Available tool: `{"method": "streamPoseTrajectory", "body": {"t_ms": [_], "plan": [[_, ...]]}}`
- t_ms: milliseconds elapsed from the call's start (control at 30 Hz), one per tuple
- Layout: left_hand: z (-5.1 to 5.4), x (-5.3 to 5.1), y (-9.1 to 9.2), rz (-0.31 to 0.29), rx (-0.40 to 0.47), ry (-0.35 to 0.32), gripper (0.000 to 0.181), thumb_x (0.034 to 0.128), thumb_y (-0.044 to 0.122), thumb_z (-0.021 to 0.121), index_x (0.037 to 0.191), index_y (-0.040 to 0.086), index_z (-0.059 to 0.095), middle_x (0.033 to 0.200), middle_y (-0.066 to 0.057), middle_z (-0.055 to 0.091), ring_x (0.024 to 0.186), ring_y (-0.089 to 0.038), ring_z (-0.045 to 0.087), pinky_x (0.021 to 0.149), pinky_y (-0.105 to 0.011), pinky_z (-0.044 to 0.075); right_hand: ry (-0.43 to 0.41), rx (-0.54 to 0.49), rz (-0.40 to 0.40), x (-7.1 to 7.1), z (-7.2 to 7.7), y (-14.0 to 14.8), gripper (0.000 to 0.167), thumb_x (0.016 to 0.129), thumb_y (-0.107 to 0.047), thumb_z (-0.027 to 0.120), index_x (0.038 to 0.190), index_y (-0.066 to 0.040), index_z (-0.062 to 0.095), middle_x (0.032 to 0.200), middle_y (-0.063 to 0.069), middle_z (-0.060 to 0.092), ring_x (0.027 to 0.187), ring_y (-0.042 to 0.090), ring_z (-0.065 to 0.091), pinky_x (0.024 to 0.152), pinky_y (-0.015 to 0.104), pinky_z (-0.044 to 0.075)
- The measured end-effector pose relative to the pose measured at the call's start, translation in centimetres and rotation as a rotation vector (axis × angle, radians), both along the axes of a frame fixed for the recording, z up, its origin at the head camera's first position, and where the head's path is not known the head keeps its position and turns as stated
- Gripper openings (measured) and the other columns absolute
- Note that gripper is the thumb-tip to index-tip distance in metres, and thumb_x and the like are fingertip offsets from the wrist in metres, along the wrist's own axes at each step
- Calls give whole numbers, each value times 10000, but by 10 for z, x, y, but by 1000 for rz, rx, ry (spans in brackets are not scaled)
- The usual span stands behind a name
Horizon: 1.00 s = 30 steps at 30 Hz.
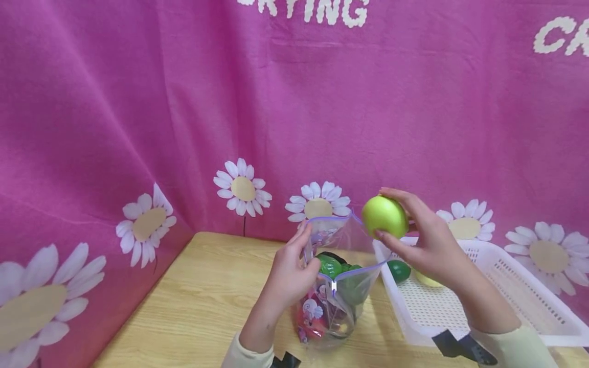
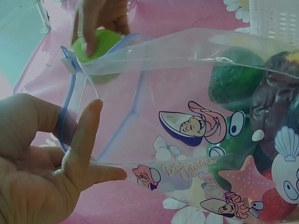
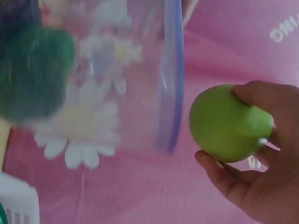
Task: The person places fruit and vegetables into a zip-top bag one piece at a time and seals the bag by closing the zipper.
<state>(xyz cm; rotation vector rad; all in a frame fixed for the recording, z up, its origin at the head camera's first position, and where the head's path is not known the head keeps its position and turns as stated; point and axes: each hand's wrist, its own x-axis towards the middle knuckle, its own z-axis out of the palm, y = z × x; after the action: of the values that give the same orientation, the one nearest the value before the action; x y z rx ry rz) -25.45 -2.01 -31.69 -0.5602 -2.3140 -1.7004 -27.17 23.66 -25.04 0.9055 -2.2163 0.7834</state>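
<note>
A clear zip bag (image 1: 363, 286) with a blue-purple rim stands open on the table, with green, dark and red items low inside. The left hand (image 1: 292, 271) pinches the bag's rim on its left side; in the left wrist view that hand (image 2: 51, 158) has its thumb and fingers on either side of the film. In the right hand (image 1: 432, 240) is a yellow-green round fruit (image 1: 385, 217), held by the fingertips and thumb just above the bag's right edge. The right wrist view shows the fruit (image 3: 229, 123) outside the bag's mouth, gripped by the right hand (image 3: 266, 154).
A white perforated basket (image 1: 497, 286) stands on the right of the wooden table (image 1: 207, 286). Inside it lie a dark green item (image 1: 398, 271) and a pale yellow one (image 1: 428, 279), partly behind the right hand. A pink flowered cloth (image 1: 207, 102) hangs behind and at the left.
</note>
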Motion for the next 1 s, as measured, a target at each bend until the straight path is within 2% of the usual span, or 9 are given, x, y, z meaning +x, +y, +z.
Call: {"method": "streamPoseTrajectory", "body": {"t_ms": [167,300,533,733,833,900,1000], "plan": [[0,0,-2,-2,7,-10,679,928,-28,553,1569,23,336,1681,-41,196,416,-63,330,441,-164,383,-20,15,39,5,-9,-22,772,802,-28,828,1483,-149,487,1371,51,593,968,123,616,744,219,562],[1,0,-2,-6,10,-29,678,933,-21,552,1572,26,331,1686,-31,183,430,-68,339,451,-157,386,-37,32,43,5,-18,-27,726,821,-60,818,1468,-127,496,1362,40,599,948,120,618,734,250,562],[1,-1,-3,-2,8,-21,678,921,-29,549,1564,12,339,1683,-46,190,428,-51,309,441,-163,375,-18,89,28,3,-29,-28,526,866,-57,768,1356,-58,578,1370,67,597,1092,229,663,800,353,583],[3,0,-3,-18,32,-40,690,919,-38,542,1571,18,323,1688,-32,169,441,-53,350,454,-156,403,4,107,23,4,-34,-27,392,880,-35,731,1259,-61,639,1270,23,644,1111,180,628,855,429,567],[3,1,-3,-23,39,-50,696,921,-40,542,1575,22,313,1690,-24,165,462,-75,385,465,-166,427,6,120,5,6,-36,-26,370,883,-43,724,1244,-73,645,1235,12,659,1116,181,627,880,393,546],[2,1,-3,-26,38,-50,696,924,-42,545,1576,21,310,1690,-21,163,535,-81,478,474,-179,451,-2,121,-4,7,-37,-24,354,886,-42,721,1231,-75,648,1239,16,659,1151,195,618,944,350,514],[1,1,-3,-34,42,-55,696,930,-42,545,1579,28,305,1691,-13,158,586,-110,527,492,-196,483,-13,113,-7,8,-38,-22,332,892,-35,715,1215,-85,656,1246,30,660,1188,214,604,1023,229,442]]}}
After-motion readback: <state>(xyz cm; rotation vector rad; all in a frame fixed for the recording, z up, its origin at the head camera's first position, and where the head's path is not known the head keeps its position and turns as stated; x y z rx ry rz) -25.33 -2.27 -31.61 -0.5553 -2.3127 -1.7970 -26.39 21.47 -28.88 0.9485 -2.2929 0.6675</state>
